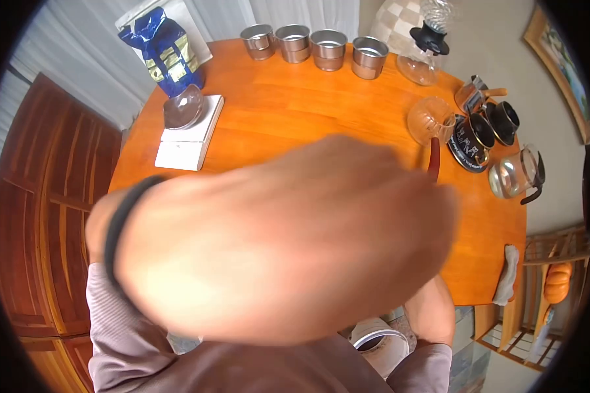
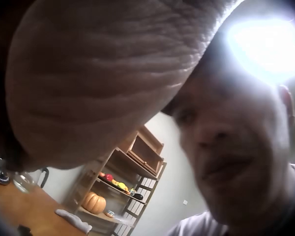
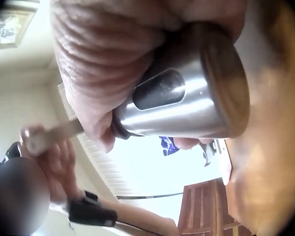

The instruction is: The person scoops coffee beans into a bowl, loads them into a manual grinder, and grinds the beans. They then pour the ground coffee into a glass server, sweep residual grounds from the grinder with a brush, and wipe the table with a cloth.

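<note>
Blurred and close to the camera, my left hand (image 1: 347,216) spans the middle of the head view, hiding my right hand. In the right wrist view my right hand (image 3: 118,59) grips a steel cylinder (image 3: 187,98) with an oval window, a hand grinder, tilted on its side in that picture. A flat crank arm (image 3: 59,136) runs from its top to my left hand (image 3: 56,167), whose fingers are curled about the crank's outer end; the knob is hidden. The left wrist view shows mostly the left palm (image 2: 93,83).
Four steel cups (image 1: 328,49) line the table's (image 1: 269,92) far edge. At left are a blue bag (image 1: 167,56) and a glass bowl (image 1: 183,108) on a white scale (image 1: 183,154). Glass servers (image 1: 514,171) and black cups stand right, a cloth (image 1: 507,275) nearer, a bin (image 1: 381,346) below.
</note>
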`<state>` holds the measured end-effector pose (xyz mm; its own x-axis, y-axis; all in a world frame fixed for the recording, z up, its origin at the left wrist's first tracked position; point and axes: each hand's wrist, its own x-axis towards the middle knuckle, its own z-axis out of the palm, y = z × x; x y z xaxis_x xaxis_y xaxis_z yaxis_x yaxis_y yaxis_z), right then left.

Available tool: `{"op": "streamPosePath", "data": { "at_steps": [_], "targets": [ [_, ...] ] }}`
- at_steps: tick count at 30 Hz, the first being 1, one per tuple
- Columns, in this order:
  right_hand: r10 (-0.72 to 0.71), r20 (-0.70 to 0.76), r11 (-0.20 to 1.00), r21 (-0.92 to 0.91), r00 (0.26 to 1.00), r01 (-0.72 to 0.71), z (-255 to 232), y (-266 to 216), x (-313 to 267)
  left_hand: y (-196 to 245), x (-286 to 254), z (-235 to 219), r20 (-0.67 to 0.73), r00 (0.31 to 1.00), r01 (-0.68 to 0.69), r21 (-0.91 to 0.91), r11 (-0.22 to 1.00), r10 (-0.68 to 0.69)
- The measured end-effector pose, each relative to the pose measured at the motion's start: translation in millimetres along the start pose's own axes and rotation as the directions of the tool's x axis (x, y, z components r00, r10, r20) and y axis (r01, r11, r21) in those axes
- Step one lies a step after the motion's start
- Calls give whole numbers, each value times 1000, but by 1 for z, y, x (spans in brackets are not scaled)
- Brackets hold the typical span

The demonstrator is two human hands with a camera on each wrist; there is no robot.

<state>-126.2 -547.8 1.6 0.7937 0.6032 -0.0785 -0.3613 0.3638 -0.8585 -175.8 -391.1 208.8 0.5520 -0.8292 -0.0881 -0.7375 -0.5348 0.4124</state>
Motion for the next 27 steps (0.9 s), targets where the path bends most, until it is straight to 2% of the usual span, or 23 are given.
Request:
{"op": "streamPosePath", "data": {
  "at_steps": [1, 2, 3, 4, 5, 6, 8, 9, 10, 11, 12, 13, 15, 16, 17, 18, 19, 20, 21, 23, 24, 25, 27],
  "targets": [
    [49, -93, 992, 124, 994, -38, 4, -7, -2, -2, -26, 3, -60, 998, 17, 100, 995, -11],
    [-207, 68, 976, -58, 976, 211, 5, -12, -7, -3, -41, 4, -116, 993, 33, 205, 978, -10],
    [-218, 58, 974, -49, 974, 221, 4, -11, -8, 15, -43, -16, 164, 855, 429, 312, 848, -493],
    [-196, 147, 980, 45, 970, 191, 3, -13, -9, 4, -50, -17, 183, 744, 559, 356, 749, -643],
    [-184, 242, 979, 131, 953, 156, 2, -15, -9, -16, -59, -12, 122, 789, 558, 270, 785, -603],
    [-167, 166, 984, 84, 972, 155, 13, -16, -12, -37, -66, -5, 53, 822, 551, 176, 816, -566],
    [-109, 242, 993, 76, 964, 94, 18, -18, -20, -78, -61, -8, 129, 857, 497, 42, 866, -498],
    [-43, 314, 998, 61, 948, 25, 20, -18, -22, -93, -51, -8, 167, 836, 532, -12, 847, -522],
    [-35, 327, 999, 48, 944, 20, 21, -15, -24, -91, -29, -11, 203, 759, 639, -46, 768, -619],
    [5, 424, 1000, -10, 906, -1, 19, -8, -23, -103, -11, -8, 214, 810, 572, -83, 816, -546],
    [51, 513, 997, -71, 857, -17, 19, -4, -23, -121, 8, 0, 227, 891, 427, -124, 896, -393],
    [63, 520, 996, -83, 852, -23, 20, -4, -23, -109, 30, -2, 222, 900, 396, -54, 917, -376],
    [189, 415, 978, 1, 890, -208, 22, -7, -23, -88, 62, -4, 128, 952, 275, 47, 960, -279],
    [131, 326, 991, -15, 936, -133, 21, -9, -23, -72, 68, -8, 59, 978, 195, 102, 975, -202],
    [135, 323, 990, -21, 937, -136, 18, -13, -23, -54, 64, -11, -10, 996, 92, 50, 995, -92],
    [153, 195, 985, -107, 969, -134, 12, -19, -24, -40, 61, -15, -79, 997, -16, 4, 1000, 17],
    [159, 59, 972, -185, 985, -146, 9, -22, -27, -33, 56, -23, -75, 997, -20, -4, 1000, 19],
    [-93, 42, 995, 25, 995, 92, 17, -24, -31, -28, 44, -31, 36, 999, 6, -11, 1000, -6],
    [-94, 34, 995, 31, 995, 93, 14, -24, -27, -25, 29, -40, 149, 988, 31, -9, 999, -29],
    [-229, 76, 968, -85, 970, 235, 3, -30, -15, -26, -1, -53, 368, 927, 72, 16, 997, -73],
    [-222, 74, 974, -18, 972, 224, 0, -31, -14, -46, -16, -54, 398, 897, 261, -134, 956, -189],
    [-236, 67, 971, -15, 969, 238, 1, -32, -16, -74, -24, -50, 446, 846, 439, -270, 857, -292],
    [-193, 186, 981, 56, 963, 186, 6, -31, -21, -104, -26, -44, 460, 727, 664, -283, 692, -509]
  ]
}}
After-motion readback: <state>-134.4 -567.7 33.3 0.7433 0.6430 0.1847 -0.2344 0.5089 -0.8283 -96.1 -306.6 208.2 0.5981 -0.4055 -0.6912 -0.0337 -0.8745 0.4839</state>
